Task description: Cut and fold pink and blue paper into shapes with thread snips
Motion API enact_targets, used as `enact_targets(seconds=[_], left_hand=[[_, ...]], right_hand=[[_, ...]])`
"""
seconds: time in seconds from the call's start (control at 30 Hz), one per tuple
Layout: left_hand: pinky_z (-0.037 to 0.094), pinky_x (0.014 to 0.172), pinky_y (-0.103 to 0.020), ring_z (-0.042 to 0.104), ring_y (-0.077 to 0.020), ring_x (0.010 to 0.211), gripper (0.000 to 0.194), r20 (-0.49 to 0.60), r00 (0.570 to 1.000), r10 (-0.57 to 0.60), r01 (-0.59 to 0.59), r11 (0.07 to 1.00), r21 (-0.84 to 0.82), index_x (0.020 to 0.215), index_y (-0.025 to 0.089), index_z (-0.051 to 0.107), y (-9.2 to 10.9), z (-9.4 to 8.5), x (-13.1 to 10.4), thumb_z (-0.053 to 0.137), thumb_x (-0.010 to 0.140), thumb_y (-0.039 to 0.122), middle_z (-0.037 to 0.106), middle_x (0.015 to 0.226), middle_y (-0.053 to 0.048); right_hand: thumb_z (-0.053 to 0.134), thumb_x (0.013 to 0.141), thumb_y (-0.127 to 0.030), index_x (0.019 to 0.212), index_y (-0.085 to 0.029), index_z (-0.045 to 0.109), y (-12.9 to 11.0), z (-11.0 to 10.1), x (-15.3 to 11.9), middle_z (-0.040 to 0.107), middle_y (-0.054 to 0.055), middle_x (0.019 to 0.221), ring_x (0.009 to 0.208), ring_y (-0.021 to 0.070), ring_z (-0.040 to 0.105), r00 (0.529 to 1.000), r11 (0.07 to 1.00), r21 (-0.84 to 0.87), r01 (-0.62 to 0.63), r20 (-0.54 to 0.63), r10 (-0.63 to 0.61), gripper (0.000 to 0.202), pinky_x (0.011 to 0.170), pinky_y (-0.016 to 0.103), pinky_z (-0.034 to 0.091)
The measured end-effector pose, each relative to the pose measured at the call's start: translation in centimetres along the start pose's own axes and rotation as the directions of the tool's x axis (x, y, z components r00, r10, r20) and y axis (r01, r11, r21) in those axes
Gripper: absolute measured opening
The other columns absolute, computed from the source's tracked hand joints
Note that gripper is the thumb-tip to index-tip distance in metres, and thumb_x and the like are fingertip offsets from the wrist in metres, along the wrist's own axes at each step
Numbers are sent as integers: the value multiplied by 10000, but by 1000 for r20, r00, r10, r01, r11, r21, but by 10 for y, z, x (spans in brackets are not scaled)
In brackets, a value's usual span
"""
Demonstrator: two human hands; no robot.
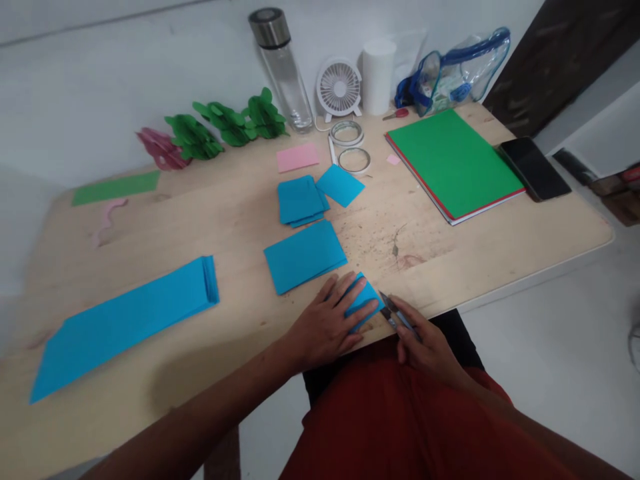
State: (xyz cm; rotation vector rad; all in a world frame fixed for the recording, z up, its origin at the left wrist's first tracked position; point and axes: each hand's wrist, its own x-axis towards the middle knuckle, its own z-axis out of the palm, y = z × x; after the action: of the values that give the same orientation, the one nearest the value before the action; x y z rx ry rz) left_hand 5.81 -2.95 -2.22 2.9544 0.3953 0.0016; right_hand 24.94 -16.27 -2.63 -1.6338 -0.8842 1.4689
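Observation:
My left hand (330, 323) lies flat with fingers spread on a small blue paper piece (366, 297) at the table's front edge. My right hand (425, 343) is closed around a slim grey utility knife (403, 317). Its dark pointed tip is at the right edge of that paper; whether it touches is hard to tell. A second dark-and-grey bit shows just below the tip, its nature unclear. Just beyond my left hand lie larger blue paper rectangles (305, 257). Behind them are a pile of smaller blue pieces (300, 200) and one loose blue piece (341, 185).
Folded blue strips (125, 320) lie left. Behind are pink paper (297, 158), tape rolls (347, 133), green paper shapes (193, 137), a bottle (285, 73), a small fan (339, 88) and red-handled scissors (400, 114). A green pad (455, 163) and phone (535, 168) lie right.

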Motion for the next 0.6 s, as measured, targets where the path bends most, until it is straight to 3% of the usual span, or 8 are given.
enact_targets(seconds=[0.33, 0.6], left_hand=[[175, 1110, -528, 216, -319, 1400, 556, 11, 998, 63, -63, 997, -32, 1417, 265, 338, 13, 0, -8, 422, 912, 484, 290, 1504, -136], [207, 1102, -529, 192, -320, 1408, 557, 4, 998, 63, -63, 997, -46, 1409, 267, 349, 19, 3, -10, 435, 906, 492, 290, 1503, -138]], right_hand=[[422, 907, -396, 1426, -186, 338, 17, -3, -22, 529, -67, 520, 466, 121, 559, 999, 999, -34, 28, 40, -27, 566, 544, 268, 466], [418, 915, -386, 1432, -162, 316, 22, 3, -21, 533, -61, 525, 453, 111, 527, 998, 999, 6, 50, 42, -50, 572, 500, 243, 424]])
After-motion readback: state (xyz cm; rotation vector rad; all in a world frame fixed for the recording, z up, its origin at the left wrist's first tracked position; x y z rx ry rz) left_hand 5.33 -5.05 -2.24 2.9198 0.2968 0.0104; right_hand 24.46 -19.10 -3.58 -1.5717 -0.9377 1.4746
